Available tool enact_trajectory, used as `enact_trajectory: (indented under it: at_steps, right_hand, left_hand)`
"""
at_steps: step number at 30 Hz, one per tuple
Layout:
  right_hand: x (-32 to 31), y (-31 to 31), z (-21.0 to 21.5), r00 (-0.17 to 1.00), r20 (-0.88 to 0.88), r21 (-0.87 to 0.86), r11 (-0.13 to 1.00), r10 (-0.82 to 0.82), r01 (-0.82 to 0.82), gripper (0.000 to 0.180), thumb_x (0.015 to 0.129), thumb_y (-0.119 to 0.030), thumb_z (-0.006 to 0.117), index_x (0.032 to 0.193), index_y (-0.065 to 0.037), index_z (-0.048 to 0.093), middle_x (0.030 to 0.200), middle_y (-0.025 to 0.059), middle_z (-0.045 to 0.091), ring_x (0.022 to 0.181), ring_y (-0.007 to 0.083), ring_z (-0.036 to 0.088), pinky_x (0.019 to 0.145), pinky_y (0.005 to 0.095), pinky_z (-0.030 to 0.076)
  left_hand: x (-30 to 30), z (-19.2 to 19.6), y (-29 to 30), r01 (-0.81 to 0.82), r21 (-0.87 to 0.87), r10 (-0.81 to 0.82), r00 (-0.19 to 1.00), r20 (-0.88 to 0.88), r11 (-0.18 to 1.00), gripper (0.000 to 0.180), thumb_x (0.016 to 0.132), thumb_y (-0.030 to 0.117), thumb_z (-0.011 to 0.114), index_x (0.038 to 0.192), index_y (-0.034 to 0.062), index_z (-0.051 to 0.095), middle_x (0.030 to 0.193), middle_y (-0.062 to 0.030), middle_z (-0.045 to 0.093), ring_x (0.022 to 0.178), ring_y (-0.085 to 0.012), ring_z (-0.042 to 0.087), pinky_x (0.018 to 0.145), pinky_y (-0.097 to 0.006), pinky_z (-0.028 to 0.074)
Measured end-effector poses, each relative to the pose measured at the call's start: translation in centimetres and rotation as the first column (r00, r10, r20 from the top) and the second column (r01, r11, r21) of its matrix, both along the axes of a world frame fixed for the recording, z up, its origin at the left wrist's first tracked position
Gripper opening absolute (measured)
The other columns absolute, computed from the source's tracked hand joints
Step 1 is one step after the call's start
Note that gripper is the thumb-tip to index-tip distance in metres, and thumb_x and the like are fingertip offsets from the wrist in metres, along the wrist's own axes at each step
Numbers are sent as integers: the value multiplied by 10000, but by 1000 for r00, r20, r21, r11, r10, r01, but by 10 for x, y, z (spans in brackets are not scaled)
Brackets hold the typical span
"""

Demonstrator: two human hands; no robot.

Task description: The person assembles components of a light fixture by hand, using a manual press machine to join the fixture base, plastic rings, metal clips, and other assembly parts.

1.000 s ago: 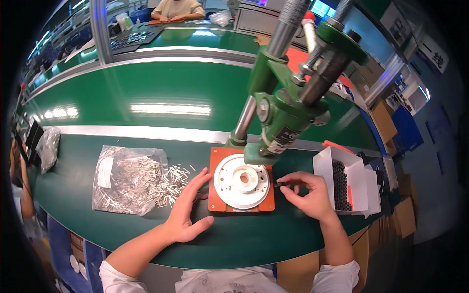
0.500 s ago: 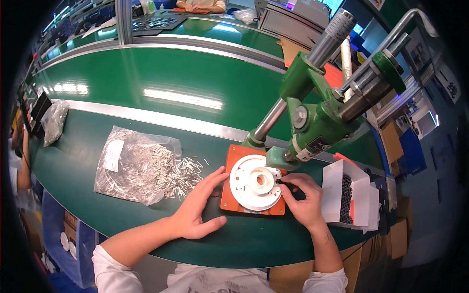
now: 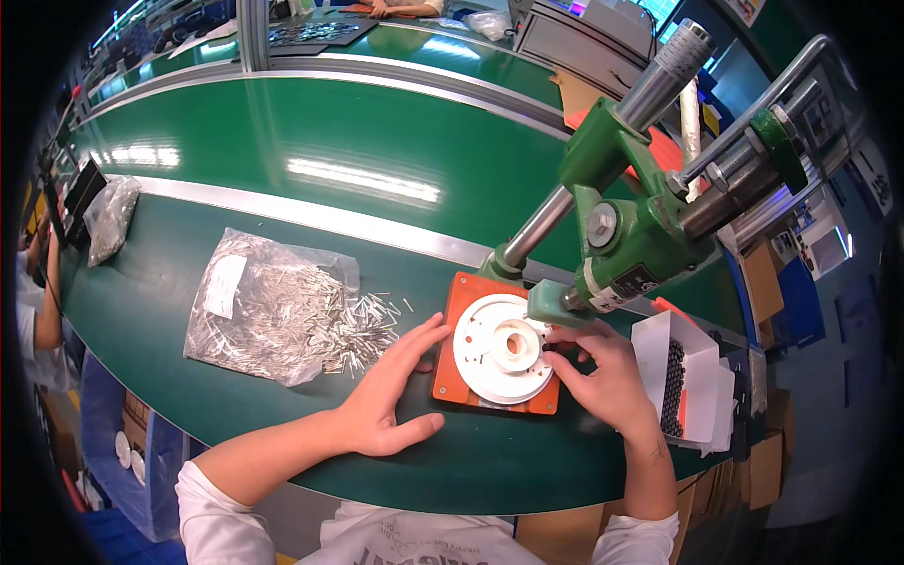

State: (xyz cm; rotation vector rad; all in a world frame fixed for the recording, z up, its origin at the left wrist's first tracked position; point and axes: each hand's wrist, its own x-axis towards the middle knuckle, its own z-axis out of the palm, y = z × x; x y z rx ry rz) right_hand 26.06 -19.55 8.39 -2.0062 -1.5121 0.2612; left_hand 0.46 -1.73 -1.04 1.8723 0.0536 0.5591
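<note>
A round white plastic disc point(image 3: 477, 370) with a raised central hub lies on an orange-red base plate point(image 3: 452, 391) under the green hand press point(image 3: 617, 245). My left hand point(image 3: 384, 405) is open, its fingertips at the left edge of the base plate and the thumb spread toward me. At the disc's right side my right hand point(image 3: 607, 377) is curled, thumb and index finger brought close together over the rim. Whatever lies between those fingertips is too small to make out. The press's pale green block point(image 3: 551, 301) hangs just above and behind these fingers.
Left of the base plate lies a clear plastic bag point(image 3: 254, 325) with many metal pins point(image 3: 363, 330) spilling from its opening. To the right stands a white box point(image 3: 697, 395) of small black parts. Another bag point(image 3: 111, 221) sits far left. A person's hands point(image 3: 386, 9) show across the bench.
The view has shifted slightly, moving the bench scene rightward. A small black part visible at my right fingertips before is now hard to see. My left hand keeps its pose by the plate.
</note>
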Motion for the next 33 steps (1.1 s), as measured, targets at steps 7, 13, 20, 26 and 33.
enact_trajectory:
  at_steps: [7,13,20,26,33]
  right_hand:
    - [6,4,2,993,-87,-142,988,-75,62,256,860,-159,843,1058,-17,762,948,110,731,798,221,695,716,335,550]
    - [9,12,3,995,-37,-228,971,-90,80,264,840,-170,852,1055,-33,784,818,81,712,709,192,646,689,317,527]
    - [7,-3,-22,981,-177,-4,997,-81,81,354,817,-207,881,1128,-65,788,822,15,659,716,147,606,647,313,496]
    - [-2,2,-35,997,-76,153,988,-3,15,594,716,-282,961,1225,-83,726,1235,111,635,1157,266,594,957,385,532]
    - [0,7,-48,989,-139,151,988,51,-29,589,698,-298,969,1196,-77,746,1453,159,582,1427,370,451,1168,475,414]
  left_hand:
    - [-1,0,-1,-11,-20,11,1000,7,1000,957,840,257,749,1649,24,293,1705,-299,242,1525,-413,382,1120,-469,474]
    - [2,-2,0,-18,17,18,1000,11,1000,943,842,263,745,1645,27,309,1705,-291,252,1521,-407,393,1109,-470,484]
    - [3,-1,-3,-53,35,53,999,-7,998,938,877,351,717,1652,22,305,1710,-267,255,1536,-396,380,1127,-500,480]
    - [3,1,-3,-67,46,66,998,11,997,911,855,246,753,1643,63,333,1714,-261,252,1532,-391,377,1113,-476,483]
    - [2,-1,-4,-82,61,82,997,2,995,908,863,254,747,1644,51,330,1713,-259,258,1540,-385,365,1114,-475,480]
